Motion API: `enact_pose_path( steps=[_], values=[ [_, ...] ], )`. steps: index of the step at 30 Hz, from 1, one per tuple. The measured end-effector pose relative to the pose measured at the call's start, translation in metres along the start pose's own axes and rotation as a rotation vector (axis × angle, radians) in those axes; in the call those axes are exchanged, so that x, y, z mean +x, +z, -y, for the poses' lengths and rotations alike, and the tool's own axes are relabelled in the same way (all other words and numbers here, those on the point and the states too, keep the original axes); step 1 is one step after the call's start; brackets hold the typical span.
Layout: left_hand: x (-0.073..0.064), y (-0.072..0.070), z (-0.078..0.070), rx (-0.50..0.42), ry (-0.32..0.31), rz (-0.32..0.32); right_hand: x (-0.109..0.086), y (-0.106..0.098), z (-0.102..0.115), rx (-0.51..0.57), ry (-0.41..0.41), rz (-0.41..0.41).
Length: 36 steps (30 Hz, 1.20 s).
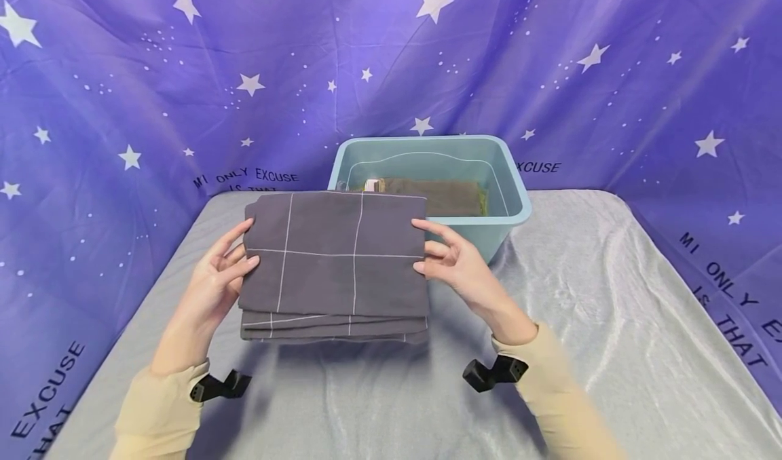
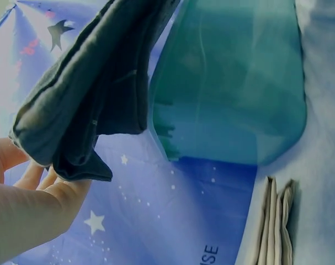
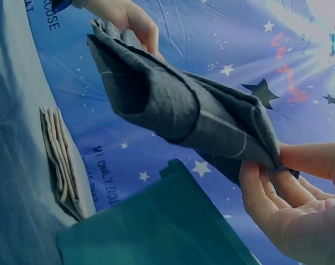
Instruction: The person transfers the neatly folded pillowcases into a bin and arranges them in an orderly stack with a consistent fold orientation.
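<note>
Folded dark grey fabric with a thin white grid [image 1: 320, 277], held raised above the table draped in silvery-grey cloth [image 1: 568, 277]; it lies between the left hand [image 1: 214, 277] and the right hand [image 1: 458, 263], each grip pinching one side edge, lower folds beneath the fingers. Behind, a rectangular blue-green plastic bin [image 1: 482, 237] contains folded brown fabric [image 1: 449, 199]; the wrist views add folded beige fabric [image 2: 276, 226] near the bin

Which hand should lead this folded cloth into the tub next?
Likely the right hand: it grips the grey checked cloth at the edge apparently nearer the blue tub. The left hand holds the opposite edge.
</note>
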<state>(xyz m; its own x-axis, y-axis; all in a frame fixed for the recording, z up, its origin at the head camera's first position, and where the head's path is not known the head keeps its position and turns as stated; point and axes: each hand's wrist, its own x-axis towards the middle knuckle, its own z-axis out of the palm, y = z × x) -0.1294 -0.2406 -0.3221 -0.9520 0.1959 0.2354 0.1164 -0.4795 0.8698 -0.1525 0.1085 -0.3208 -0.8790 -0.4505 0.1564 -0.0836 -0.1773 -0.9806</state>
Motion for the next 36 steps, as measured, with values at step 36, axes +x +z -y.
enact_pose_path(
  steps=[36],
  values=[
    [0.051, 0.056, -0.007, 0.050, -0.086, 0.013, -0.005, -0.052, 0.041, 0.144, -0.026, -0.086]
  ],
)
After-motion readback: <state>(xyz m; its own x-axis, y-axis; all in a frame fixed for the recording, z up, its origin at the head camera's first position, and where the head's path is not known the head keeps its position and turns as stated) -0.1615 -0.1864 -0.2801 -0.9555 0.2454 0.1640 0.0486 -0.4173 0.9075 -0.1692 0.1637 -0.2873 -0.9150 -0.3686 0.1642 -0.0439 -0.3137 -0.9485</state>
